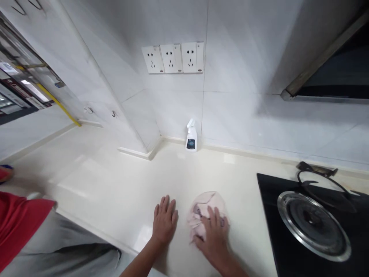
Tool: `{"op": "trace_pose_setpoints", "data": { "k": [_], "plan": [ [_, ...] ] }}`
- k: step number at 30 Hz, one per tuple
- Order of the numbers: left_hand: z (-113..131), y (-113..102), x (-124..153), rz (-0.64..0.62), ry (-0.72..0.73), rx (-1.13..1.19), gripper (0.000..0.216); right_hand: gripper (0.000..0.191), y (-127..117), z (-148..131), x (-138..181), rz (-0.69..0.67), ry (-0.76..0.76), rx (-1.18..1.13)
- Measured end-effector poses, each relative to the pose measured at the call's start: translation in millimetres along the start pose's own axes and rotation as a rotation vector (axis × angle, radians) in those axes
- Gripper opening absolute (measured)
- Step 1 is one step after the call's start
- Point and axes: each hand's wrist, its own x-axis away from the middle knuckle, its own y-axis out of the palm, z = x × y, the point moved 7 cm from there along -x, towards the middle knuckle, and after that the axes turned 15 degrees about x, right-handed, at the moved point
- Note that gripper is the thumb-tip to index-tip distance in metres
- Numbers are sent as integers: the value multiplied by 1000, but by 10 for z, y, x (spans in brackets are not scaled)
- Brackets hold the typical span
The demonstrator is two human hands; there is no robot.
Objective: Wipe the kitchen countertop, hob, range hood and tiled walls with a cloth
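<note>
Head view: the right hand (213, 242) lies over a bunched pale pink cloth (203, 215), fingers spread and pressing down on it from above, with no pinch visible. The left hand (165, 220) sits flat and spread on the bare cream counter (115, 184), empty, just left of the cloth and not visibly touching it. The cloth is a rounded wad with no clear long axis, directly under the right hand, so that hand is the nearer; it lies between the left hand and the black gas hob (268, 215) with its steel burner ring (313, 225). Straight ahead, well up the counter, a white trigger spray bottle (191, 136) stands upright against the tiled wall (236, 115), below a row of three wall sockets (173, 57). Lower left, a red garment (23, 227) and grey trousers (63, 254) show; whose, cannot tell.
</note>
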Motion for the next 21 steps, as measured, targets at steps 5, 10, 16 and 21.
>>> {"op": "trace_pose_setpoints", "data": {
  "k": [5,10,16,21],
  "plan": [
    [-84,18,46,58,93,-91,50,53,-77,-633,-928,-64,-319,-187],
    [-99,5,55,79,150,-190,51,56,-81,-273,-2109,-45,-262,-169],
    [-72,-20,45,45,128,-195,51,47,-30,1110,-2785,34,169,30],
    [-44,-34,-1,25,113,-160,51,43,-251,2218,-2542,106,435,121]
  ]
}}
